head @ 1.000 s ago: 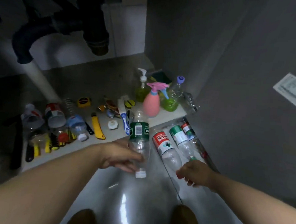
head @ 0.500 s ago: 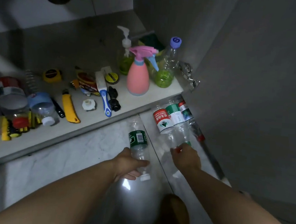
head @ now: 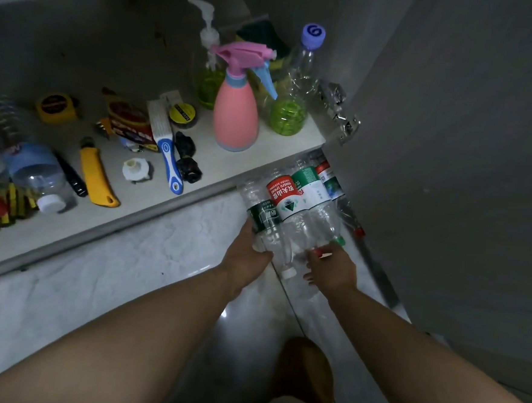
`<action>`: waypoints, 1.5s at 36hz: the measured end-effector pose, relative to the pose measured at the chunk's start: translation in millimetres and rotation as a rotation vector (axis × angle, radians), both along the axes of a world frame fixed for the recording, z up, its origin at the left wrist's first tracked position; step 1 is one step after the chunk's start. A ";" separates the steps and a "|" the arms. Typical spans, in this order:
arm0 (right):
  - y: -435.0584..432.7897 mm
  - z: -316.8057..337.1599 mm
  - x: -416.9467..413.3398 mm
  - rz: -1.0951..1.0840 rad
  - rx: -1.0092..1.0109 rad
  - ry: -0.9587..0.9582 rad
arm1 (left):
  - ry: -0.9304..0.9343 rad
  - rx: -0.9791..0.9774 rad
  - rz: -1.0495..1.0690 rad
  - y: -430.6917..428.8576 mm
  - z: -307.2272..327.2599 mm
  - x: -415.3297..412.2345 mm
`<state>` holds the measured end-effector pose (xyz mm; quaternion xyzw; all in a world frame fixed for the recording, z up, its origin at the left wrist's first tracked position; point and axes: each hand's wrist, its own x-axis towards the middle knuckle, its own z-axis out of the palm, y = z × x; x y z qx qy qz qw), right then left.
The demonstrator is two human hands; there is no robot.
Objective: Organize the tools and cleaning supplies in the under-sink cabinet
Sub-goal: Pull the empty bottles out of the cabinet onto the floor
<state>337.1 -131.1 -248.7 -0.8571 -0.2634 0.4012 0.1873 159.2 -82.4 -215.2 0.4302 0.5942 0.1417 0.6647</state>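
Glossy pale floor tiles (head: pixel 127 279) filled the lower frame, with both forearms reaching up across them. At centre the left hand (head: pixel 245 253) gripped a green-labelled clear ribbed plastic bottle (head: pixel 262 215). It was now pressed against the red-labelled clear plastic bottle (head: pixel 285 196), from which it had lain apart half a second before. The right hand (head: pixel 332 269), close beside, curled on that bottle's red-capped neck. Beyond, on the matte cabinet shelf (head: pixel 131 223), a smooth pink plastic spray bottle (head: pixel 236 117) stood upper centre, and a yellow utility knife (head: pixel 98 178) lay at left.
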 end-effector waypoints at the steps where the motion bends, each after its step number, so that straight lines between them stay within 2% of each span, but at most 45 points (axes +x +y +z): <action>1: -0.5 0.4 -0.5 0.016 -0.001 -0.002 | 0.001 -0.001 -0.002 0.3 0.7 0.0; 6: -2.4 6.1 -3.5 0.088 -0.018 -0.024 | 0.001 0.030 0.021 3.7 3.9 0.5; 14: -5.2 16.5 -12.0 0.268 0.030 -0.274 | 0.041 0.045 -0.001 5.9 6.7 -2.1; 18: 0.2 22.6 -15.4 0.362 0.124 -0.161 | 0.077 0.056 -0.062 8.9 13.4 -6.8; 25: 21.3 56.4 -31.9 0.729 0.221 -0.142 | 0.189 0.149 -0.305 26.9 47.1 -36.4; 31: 54.0 101.9 -63.8 0.948 0.238 -0.132 | 0.441 0.235 -0.661 48.9 108.6 -96.6; 35: 74.6 134.8 -98.4 1.120 0.223 -0.151 | 0.574 0.282 -0.760 64.6 151.0 -151.2; 39: 94.7 164.0 -141.1 1.293 0.189 -0.182 | 0.673 0.387 -0.603 79.9 170.9 -214.5; 43: 113.9 180.8 -193.4 1.390 0.203 -0.204 | 0.623 0.462 -0.234 80.5 166.2 -278.4; 47: 131.3 182.0 -252.5 1.382 0.231 -0.173 | 0.837 0.567 0.057 73.5 153.5 -327.0; 50: 141.9 173.9 -294.3 1.292 0.244 -0.143 | 1.000 0.511 0.225 73.4 142.7 -350.5; 54: 153.9 154.9 -337.8 1.168 0.253 -0.150 | 1.027 0.322 0.448 80.4 128.9 -371.7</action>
